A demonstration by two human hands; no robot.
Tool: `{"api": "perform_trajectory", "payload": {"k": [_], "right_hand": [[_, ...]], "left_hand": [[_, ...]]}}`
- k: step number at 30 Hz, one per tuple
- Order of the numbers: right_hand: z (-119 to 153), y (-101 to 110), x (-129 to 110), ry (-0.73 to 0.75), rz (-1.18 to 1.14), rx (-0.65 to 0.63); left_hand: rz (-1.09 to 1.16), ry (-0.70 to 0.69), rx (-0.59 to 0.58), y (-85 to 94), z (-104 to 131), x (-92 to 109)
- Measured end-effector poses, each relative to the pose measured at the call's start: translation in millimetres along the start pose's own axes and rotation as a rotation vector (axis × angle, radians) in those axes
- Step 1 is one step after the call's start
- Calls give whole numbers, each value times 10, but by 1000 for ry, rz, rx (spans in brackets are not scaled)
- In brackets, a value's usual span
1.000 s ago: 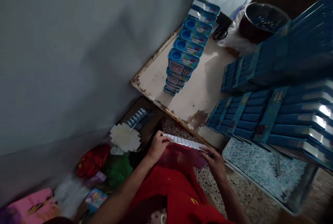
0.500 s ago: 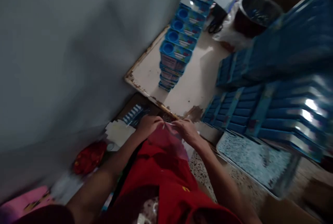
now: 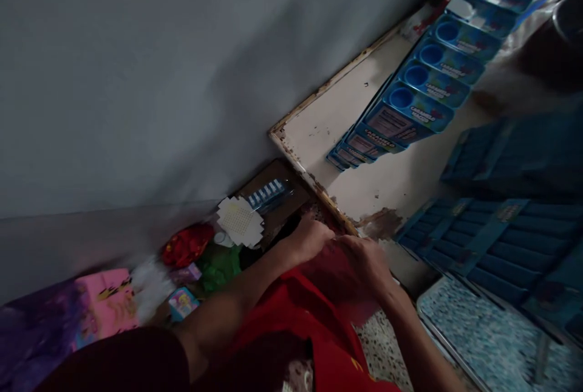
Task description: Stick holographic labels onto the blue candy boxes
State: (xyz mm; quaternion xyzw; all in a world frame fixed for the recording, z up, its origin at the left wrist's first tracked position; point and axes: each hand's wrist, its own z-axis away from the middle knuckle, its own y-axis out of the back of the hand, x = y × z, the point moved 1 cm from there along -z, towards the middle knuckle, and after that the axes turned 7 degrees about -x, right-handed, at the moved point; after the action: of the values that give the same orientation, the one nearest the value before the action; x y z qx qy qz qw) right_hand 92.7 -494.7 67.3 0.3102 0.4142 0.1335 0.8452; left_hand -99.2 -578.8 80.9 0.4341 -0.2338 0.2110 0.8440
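My left hand and my right hand are close together over my lap, near the worn edge of a white table. Between them they pinch the top of a thin, see-through reddish plastic bag, which hangs down in front of the red cloth I wear. The fingers of both hands are closed on its rim. Whatever the bag may hold is too dark to make out.
Blue boxes in a tall stack stand on the table. More blue packs are piled at the right above a tray of bluish bits. A cardboard box, red bag and pink bag lie along the wall.
The view has swung, so the table, boxes and both hands appear further right. More items on the left have come into view. Both hands still hold the plastic bag.
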Motion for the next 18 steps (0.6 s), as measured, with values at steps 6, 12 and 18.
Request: {"api": "perform_trajectory", "payload": {"k": [6,12,18], "right_hand": [[261,237,294,-189,-222,-44],[202,360,414,-376,-856,188],[104,388,417,-307,-1134,255]], "left_hand": [[380,136,87,74,77,-469],[744,263,191,449,-1,-772],[1157,409,341,361,-224,-717]]}}
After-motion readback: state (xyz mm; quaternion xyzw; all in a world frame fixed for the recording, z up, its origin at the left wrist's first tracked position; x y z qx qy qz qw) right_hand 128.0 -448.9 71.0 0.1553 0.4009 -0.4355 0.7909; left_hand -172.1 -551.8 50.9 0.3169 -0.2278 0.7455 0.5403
